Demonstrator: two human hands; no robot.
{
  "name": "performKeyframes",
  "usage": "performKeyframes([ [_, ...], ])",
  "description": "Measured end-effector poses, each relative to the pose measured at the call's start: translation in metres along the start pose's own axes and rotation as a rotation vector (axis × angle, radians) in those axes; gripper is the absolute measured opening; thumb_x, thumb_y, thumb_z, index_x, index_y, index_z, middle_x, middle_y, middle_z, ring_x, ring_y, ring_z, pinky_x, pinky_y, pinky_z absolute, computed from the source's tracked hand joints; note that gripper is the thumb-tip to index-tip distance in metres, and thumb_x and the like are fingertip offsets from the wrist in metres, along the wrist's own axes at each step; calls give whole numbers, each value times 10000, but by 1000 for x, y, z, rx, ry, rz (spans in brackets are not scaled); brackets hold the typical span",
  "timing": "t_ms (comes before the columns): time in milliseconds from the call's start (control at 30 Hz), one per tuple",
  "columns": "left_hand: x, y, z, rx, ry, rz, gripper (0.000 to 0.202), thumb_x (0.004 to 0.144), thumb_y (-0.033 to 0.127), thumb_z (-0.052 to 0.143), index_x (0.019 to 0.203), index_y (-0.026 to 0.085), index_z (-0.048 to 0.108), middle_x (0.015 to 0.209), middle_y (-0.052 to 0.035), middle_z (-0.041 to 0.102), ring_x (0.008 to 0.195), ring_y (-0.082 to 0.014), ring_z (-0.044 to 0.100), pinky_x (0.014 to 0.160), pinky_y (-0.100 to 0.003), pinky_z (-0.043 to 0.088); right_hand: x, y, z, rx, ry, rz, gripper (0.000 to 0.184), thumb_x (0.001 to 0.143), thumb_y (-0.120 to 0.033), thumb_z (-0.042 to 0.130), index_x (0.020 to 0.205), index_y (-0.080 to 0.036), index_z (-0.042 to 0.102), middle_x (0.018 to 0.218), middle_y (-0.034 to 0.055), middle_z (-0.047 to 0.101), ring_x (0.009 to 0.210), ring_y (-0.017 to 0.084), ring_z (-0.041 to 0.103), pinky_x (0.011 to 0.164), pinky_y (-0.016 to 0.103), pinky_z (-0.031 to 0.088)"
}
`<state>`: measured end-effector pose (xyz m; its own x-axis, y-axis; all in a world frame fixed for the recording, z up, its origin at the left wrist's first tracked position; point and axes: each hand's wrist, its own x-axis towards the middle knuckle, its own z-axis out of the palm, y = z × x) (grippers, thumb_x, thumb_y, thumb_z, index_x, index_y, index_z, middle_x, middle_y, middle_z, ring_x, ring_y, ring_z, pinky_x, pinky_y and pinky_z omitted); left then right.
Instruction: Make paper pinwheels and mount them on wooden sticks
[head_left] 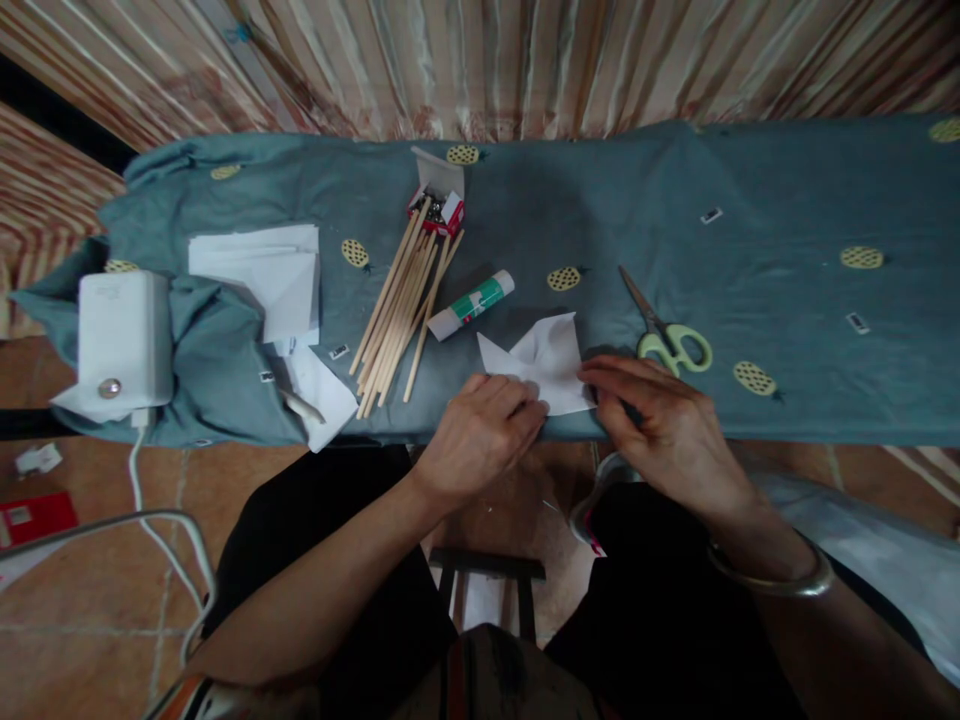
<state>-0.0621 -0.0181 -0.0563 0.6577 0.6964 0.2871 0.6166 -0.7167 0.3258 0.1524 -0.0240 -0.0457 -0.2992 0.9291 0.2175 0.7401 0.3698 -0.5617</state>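
Left hand (484, 430) pinches the folded paper (553, 362) at the table's near edge (825, 425), right hand (667, 425) touching its side, scissors (657, 326) just beyond!

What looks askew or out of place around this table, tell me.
The cloth is bunched up by the white device at the left end, while elsewhere it lies much flatter. A red item and a small white scrap lie on the floor, apart from the other things.

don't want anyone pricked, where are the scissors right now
In the head view, the scissors lie on the cloth just beyond the right hand, to the right of the creased white paper.
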Motion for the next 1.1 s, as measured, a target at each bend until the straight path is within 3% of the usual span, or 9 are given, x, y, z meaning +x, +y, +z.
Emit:
performKeyframes([
  [133,-2,0,0,-25,45,-6,172,948,178,503,963,120,664,905,-66,684,838,-170,622,736,-309,478,-2,3,-6,147,-5,63,340,813,-90,513,1045,-241,708,1170,72,701,1125,264,650,1002,501,494],
  [267,-4,2,-1,-3,44,12,159,936,176,517,938,118,666,870,-63,682,778,-169,615,693,-304,494,-3,4,-9,301,-52,96,248,807,-141,594,990,-262,710,1207,59,682,1169,257,621,1002,484,495],
  [467,-5,4,-2,11,20,18,171,940,184,506,919,125,665,862,-67,683,771,-172,613,688,-315,505,-7,9,-9,328,-155,118,234,825,-169,594,1001,-262,718,1076,44,726,1032,224,681,939,424,550],
  [800,-6,5,-1,-11,25,36,147,920,166,523,896,120,661,859,-66,683,768,-178,600,686,-315,514,-2,4,4,445,-82,156,70,844,-258,664,885,-278,717,990,25,733,932,215,701,856,421,591],
  [1100,-8,7,1,-76,15,26,289,943,137,475,1220,92,540,904,-67,682,823,-175,603,749,-316,548,5,-8,13,216,-23,138,74,852,-216,626,870,-250,690,865,17,717,836,206,670,802,401,544],
])
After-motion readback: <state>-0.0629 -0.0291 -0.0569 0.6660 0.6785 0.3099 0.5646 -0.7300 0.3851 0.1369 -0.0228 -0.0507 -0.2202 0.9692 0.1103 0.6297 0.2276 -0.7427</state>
